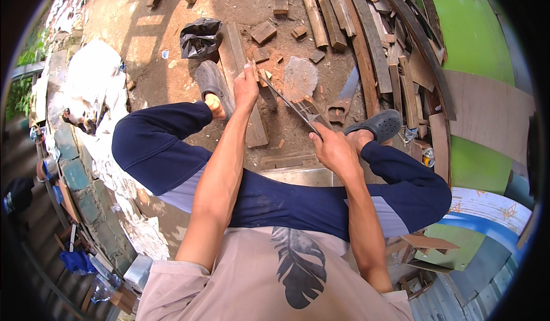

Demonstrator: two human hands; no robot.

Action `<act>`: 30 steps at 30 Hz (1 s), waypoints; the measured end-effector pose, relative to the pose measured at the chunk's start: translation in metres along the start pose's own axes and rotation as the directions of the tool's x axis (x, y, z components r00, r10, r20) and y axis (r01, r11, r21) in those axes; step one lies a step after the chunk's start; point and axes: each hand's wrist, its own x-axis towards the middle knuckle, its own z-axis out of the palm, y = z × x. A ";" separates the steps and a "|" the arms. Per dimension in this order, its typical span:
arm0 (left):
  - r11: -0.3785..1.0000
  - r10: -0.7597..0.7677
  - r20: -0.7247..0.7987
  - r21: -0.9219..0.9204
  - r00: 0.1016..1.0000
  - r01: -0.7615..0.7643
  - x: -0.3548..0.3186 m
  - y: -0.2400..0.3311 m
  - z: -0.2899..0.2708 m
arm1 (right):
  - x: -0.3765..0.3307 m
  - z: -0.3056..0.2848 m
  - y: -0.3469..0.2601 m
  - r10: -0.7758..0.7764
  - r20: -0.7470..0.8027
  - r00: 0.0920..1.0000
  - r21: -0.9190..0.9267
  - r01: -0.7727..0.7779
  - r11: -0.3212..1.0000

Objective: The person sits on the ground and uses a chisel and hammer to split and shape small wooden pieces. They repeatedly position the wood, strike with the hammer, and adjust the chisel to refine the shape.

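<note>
My right hand [338, 150] is closed round the near end of a long, thin dark metal tool [293, 108]. Whether it is a knife or a file I cannot tell. It slants away to the left, and its far tip comes close to my left hand [246, 89]. The fingers of that hand are closed on a small pale piece of wood [263, 74], mostly hidden by them. Below the hand lies a wooden plank [258, 130] on the ground. A handsaw [344, 98] rests to the right, beyond my right hand.
Wood offcuts [264, 32] and shavings lie around a flat grey stone [301, 78]. Long timbers [366, 40] are piled at the right beside a green panel [470, 28]. A black plastic bag [200, 38] sits beyond my left shoe [215, 86]. White sheeting [103, 86] covers the left side.
</note>
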 end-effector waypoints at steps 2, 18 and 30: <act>1.000 0.014 -0.002 -0.005 1.000 -0.014 0.001 -0.002 0.001 | 0.001 -0.004 -0.005 0.027 0.021 0.999 -0.012 -0.027 1.000; 0.990 0.113 -0.082 0.097 0.990 -0.105 -0.006 -0.001 0.007 | 0.012 0.013 0.005 -0.080 -0.025 0.996 0.099 0.082 0.992; 0.990 0.131 -0.070 0.066 0.989 -0.126 -0.024 0.001 0.011 | 0.024 0.017 0.005 0.028 -0.100 0.995 0.206 -0.006 0.979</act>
